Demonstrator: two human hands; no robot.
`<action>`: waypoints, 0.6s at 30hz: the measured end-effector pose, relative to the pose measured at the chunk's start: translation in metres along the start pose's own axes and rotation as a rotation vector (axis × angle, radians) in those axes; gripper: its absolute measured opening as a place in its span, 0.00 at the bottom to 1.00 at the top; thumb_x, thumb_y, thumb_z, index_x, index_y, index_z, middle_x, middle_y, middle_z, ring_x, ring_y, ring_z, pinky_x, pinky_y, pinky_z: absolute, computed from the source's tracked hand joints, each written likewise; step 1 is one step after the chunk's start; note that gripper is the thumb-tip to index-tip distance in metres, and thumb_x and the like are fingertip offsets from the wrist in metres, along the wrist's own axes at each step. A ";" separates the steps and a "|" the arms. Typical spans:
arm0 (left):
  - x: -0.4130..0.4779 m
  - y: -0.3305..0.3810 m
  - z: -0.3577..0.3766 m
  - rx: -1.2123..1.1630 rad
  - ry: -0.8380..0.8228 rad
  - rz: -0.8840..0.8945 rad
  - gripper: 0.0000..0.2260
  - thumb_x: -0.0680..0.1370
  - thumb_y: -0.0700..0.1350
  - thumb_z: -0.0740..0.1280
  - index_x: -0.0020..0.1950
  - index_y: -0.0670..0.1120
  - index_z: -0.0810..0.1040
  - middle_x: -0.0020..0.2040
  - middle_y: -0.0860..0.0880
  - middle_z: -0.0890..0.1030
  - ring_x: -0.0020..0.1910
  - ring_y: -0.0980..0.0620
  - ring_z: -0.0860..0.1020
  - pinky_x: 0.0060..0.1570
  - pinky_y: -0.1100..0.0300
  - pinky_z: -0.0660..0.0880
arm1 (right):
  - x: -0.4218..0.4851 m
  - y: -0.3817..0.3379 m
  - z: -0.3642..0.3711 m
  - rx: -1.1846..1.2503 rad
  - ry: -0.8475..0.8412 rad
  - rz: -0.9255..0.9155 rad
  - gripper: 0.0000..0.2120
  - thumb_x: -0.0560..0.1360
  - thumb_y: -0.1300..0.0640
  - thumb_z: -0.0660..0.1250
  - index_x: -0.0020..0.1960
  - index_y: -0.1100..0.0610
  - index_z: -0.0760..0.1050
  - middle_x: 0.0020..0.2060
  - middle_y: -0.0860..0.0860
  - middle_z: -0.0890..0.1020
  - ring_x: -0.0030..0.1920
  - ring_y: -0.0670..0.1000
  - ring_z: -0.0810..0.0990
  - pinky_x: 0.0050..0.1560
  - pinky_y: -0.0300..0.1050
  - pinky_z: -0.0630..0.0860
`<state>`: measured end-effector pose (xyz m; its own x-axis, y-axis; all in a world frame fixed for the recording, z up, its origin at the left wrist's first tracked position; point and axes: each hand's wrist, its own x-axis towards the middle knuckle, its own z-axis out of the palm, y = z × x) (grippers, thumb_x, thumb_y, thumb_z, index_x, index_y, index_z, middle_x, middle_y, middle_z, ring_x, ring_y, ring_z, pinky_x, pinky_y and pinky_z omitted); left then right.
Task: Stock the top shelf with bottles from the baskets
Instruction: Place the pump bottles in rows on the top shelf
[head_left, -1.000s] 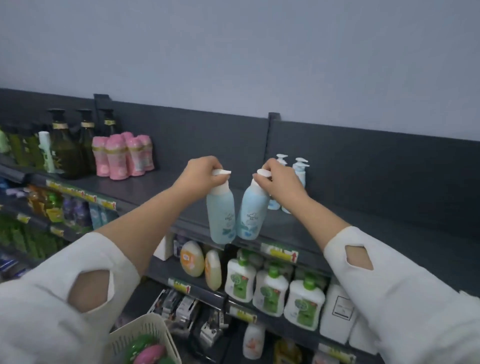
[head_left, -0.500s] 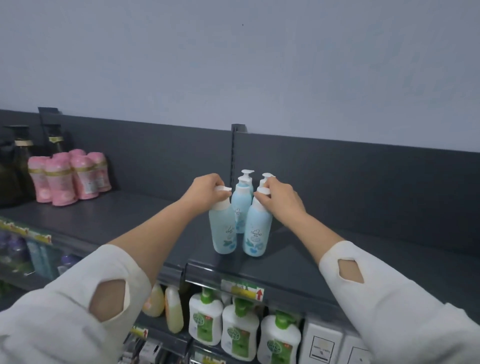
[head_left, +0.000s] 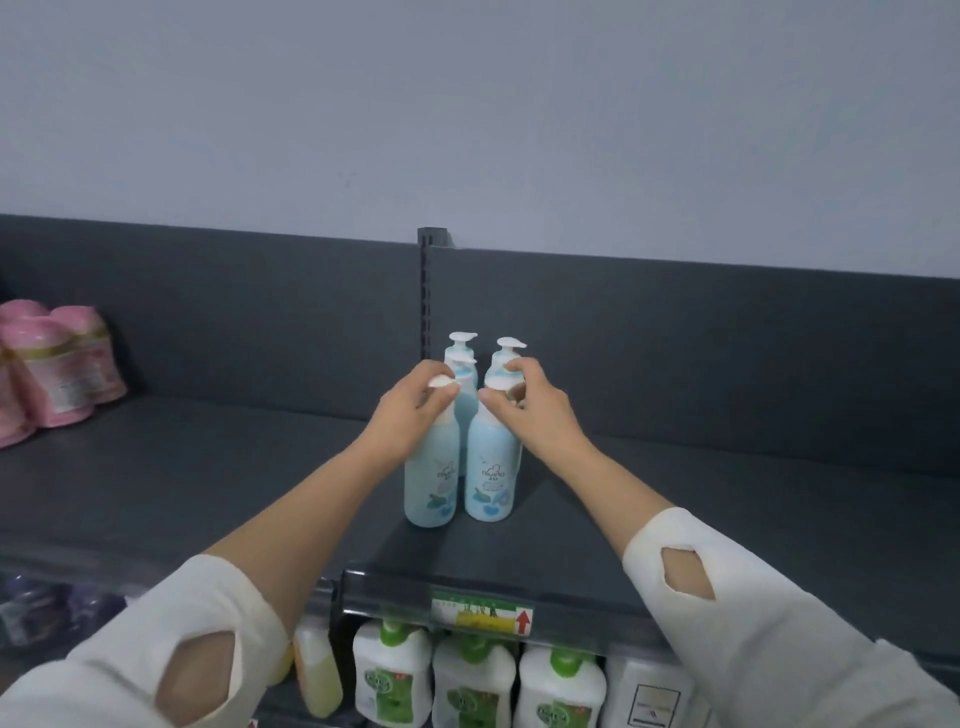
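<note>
- L hand (head_left: 415, 410): fingers curled round the white pump head of front-left bottle (head_left: 431, 478); firm hold.
- R hand (head_left: 537, 415): fingertips pinch the pump head of front-right bottle (head_left: 491, 478).
- Both bottles pale blue, upright, bases down on top shelf (head_left: 208, 493), just beside each other, roughly in line w/ shelf post (head_left: 428, 291).
- Directly behind: back pair (head_left: 462, 338), same type, close to the rear panel.
- Between the front and back pairs, approx. 2 more pump heads show. Bodies hidden by the hands, so unsure.
- Count, blue bottles: 4 certain, poss. 6, in 2 columns.
- Progress (judgement): this pair looks seated; only letting go is left for it. Shelf is bare both sides of the group, so lots of room to fill.
- Baskets not in view, so remaining stock unknown.
- Other counts: pink bottles (head_left: 57, 374) at far L of the same shelf, 3 or so visible, cut off by the frame edge.
- Shelf below: 3 white bottles w/ green pumps (head_left: 472, 680), 1 yellowish bottle (head_left: 317, 670), 1 price label (head_left: 483, 613) on the shelf lip.
</note>
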<state>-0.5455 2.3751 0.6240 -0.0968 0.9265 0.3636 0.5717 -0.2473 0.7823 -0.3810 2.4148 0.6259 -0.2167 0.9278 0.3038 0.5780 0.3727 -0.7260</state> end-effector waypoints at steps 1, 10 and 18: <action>-0.002 -0.005 0.000 -0.043 -0.014 0.007 0.14 0.79 0.50 0.62 0.64 0.50 0.69 0.50 0.53 0.75 0.53 0.53 0.72 0.47 0.61 0.68 | -0.004 0.005 0.001 0.089 -0.023 0.017 0.30 0.72 0.43 0.69 0.69 0.48 0.61 0.56 0.50 0.76 0.56 0.52 0.75 0.56 0.46 0.73; -0.031 -0.037 0.020 -0.056 0.124 -0.069 0.38 0.63 0.51 0.78 0.67 0.49 0.63 0.60 0.51 0.68 0.59 0.53 0.70 0.58 0.53 0.71 | -0.030 0.027 0.023 0.033 -0.095 0.097 0.33 0.68 0.51 0.75 0.67 0.54 0.62 0.61 0.51 0.76 0.60 0.52 0.75 0.54 0.45 0.74; -0.019 -0.038 0.015 -0.243 -0.110 -0.085 0.28 0.74 0.42 0.70 0.71 0.52 0.65 0.56 0.57 0.76 0.53 0.60 0.75 0.45 0.66 0.73 | -0.032 0.036 0.014 0.088 -0.075 0.093 0.31 0.69 0.54 0.74 0.67 0.54 0.63 0.61 0.51 0.76 0.57 0.50 0.75 0.54 0.43 0.73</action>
<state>-0.5527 2.3710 0.5799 -0.0393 0.9689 0.2442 0.3523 -0.2152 0.9108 -0.3645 2.3986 0.5810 -0.2254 0.9559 0.1883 0.5279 0.2823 -0.8010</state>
